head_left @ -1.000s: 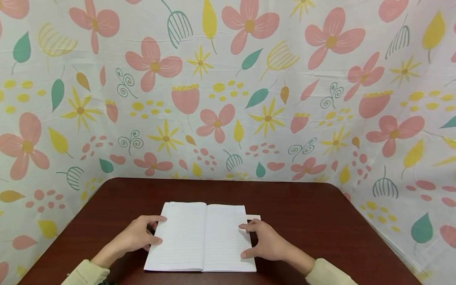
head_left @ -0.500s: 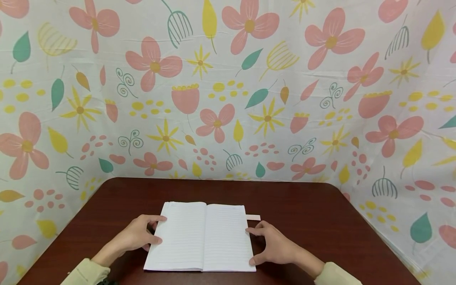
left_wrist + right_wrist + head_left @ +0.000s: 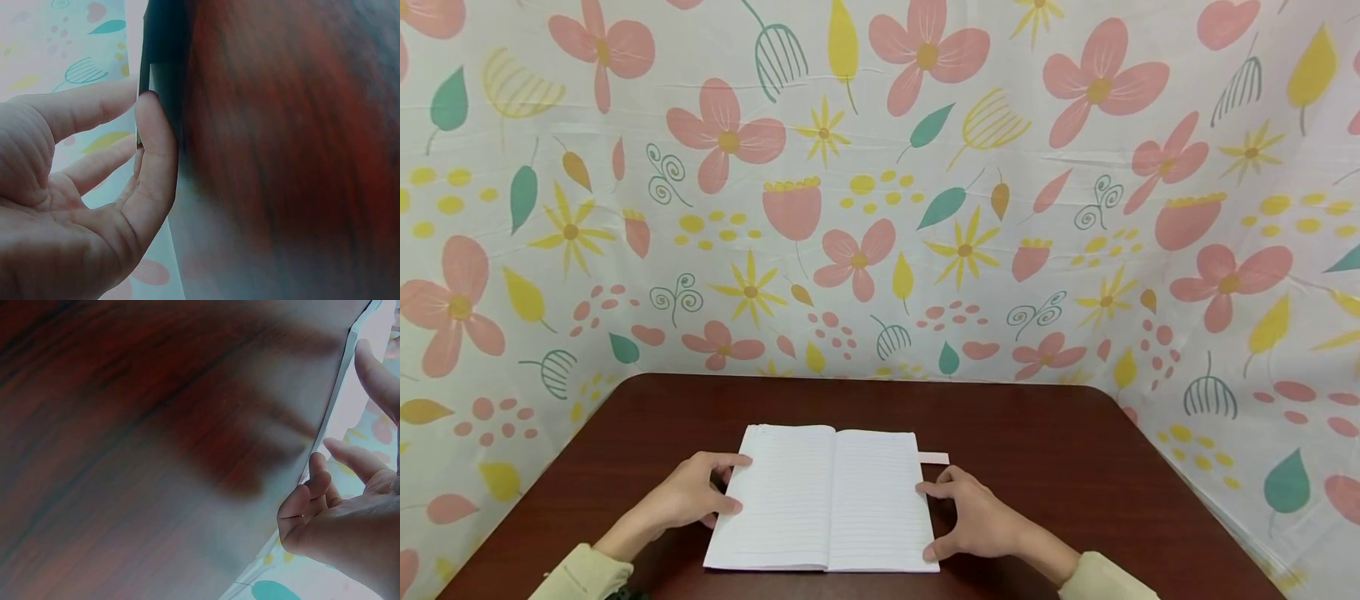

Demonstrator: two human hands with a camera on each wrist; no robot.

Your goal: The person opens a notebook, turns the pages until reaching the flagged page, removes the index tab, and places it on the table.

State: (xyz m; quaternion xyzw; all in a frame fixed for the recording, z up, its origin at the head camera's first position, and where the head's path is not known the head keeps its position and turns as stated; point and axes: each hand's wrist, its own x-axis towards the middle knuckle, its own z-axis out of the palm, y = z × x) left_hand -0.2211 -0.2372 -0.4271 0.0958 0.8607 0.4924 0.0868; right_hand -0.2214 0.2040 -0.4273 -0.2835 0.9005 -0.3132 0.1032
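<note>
Open notebook (image 3: 827, 508) on dark-red table (image 3: 1022, 433)

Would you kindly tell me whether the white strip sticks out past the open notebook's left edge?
No, in the head view the white strip juts past the open notebook's right edge, near the right hand.

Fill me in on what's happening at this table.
A person's left hand grips the left edge of an open, rectangular white paper notebook with ruled pages, while the right hand holds its right edge. The notebook lies open on a dark reddish-brown wooden table, with printed lines showing on both pages. A narrow white strip sticks out past its right edge, near the upper corner.
</note>
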